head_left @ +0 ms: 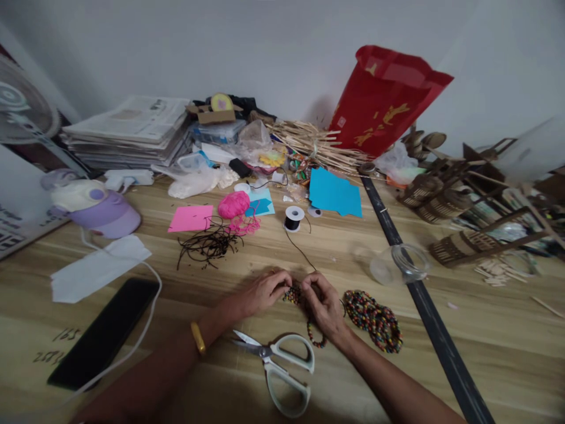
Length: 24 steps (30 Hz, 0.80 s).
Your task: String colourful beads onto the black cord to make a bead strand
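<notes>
Multicoloured beads on a string (292, 295) lie between my two hands, and a loop of them hangs below my right hand. My left hand (265, 292) has thumb and forefinger pinched at the left end of these beads. My right hand (324, 301) is closed in a pinch at their other side, partly covering them. Black cord (300, 252) runs from a spool (293, 219) down towards my right hand. A heap of bead strings (374, 321) rests right of that hand. White-handled scissors (282, 359) lie partly spread in front of me.
Cut black cords (207, 242) and a pink yarn ball (233, 204) lie beyond my left hand. A phone (106, 333) and a white cable (150, 321) are at left. Clear round containers (408, 263) stand at right, and a red bag (388, 100) leans at the back.
</notes>
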Tool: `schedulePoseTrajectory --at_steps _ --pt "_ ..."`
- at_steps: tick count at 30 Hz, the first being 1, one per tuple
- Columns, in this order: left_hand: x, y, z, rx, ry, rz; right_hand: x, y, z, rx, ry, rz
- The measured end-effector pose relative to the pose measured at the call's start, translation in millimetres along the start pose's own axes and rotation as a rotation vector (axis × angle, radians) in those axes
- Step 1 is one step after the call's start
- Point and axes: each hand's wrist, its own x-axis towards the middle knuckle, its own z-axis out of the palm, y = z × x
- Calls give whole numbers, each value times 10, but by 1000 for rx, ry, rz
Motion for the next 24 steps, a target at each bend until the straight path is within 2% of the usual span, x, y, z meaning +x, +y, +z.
schedulePoseTrajectory --at_steps 3,6,10,15,19,24 --pt "5 2 -15 -2 25 11 6 -8 -4 0 9 -25" --pt "30 -1 -43 -79 114 2 -1 -5 -5 -17 6 -29" --pt "51 4 -86 -270 194 -136 -21 26 -8 -46 -13 -67" --pt "44 -8 -90 -622 107 -267 -21 12 -23 -127 -114 -200" --pt "59 16 -60 -754 56 -306 -31 -8 -16 -158 -105 -268" --pt "71 77 -20 -860 37 -311 -60 13 -1 -169 -169 -331"
